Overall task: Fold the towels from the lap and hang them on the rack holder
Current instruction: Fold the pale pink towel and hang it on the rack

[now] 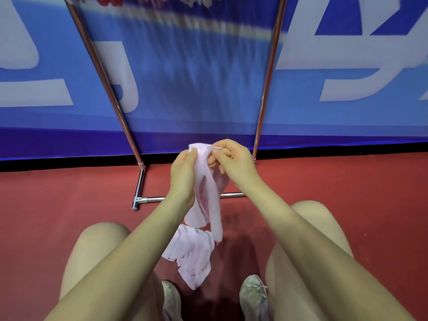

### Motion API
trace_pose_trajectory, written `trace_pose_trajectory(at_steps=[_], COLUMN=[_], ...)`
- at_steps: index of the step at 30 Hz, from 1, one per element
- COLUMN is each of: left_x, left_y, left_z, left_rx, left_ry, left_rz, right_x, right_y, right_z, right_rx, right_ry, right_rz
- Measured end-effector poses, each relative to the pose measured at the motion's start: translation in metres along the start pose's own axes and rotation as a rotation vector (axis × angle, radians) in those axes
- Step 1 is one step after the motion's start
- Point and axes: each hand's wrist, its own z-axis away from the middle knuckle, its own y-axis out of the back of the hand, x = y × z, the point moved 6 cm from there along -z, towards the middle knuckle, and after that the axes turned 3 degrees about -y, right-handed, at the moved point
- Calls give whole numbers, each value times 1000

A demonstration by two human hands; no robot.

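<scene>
A pale pink towel [209, 200] hangs in front of me, held up at its top edge by both hands. My left hand [183, 172] grips its left side. My right hand [231, 161] pinches the top right corner with curled fingers. Below it a second pale pink towel [193, 258] lies crumpled between my knees. The metal rack [266, 82] stands just beyond my hands, its two chrome uprights rising to the top of the view. Several towels [148, 0] hang from its top bar, cut off by the frame edge.
The rack's base bar [152, 199] and foot [139, 186] rest on the red floor [46, 205]. A blue banner with white letters [185, 77] stands behind the rack. My bare knees and pale shoes [253, 295] fill the lower view.
</scene>
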Motion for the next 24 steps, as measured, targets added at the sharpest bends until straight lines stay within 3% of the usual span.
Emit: trace_pose_trajectory(at_steps=[3, 6, 14, 19, 24], left_x=[-2, -1, 1, 11, 9], left_y=[-4, -3, -1, -17, -13], left_z=[2, -1, 1, 16, 16], left_rx=[-11, 7, 35, -100, -66], left_ry=[-23, -20, -3, -88, -33], left_rz=[2, 17, 67, -34, -41], right_x=[-6, -16, -14, -13, -8], right_y=[8, 10, 1, -5, -5], right_z=[-3, -3, -1, -2, -3], right_rx=[135, 183, 61, 72, 118], right_ry=[182, 305, 132, 88, 18], right_rz=[305, 418, 211, 144, 98])
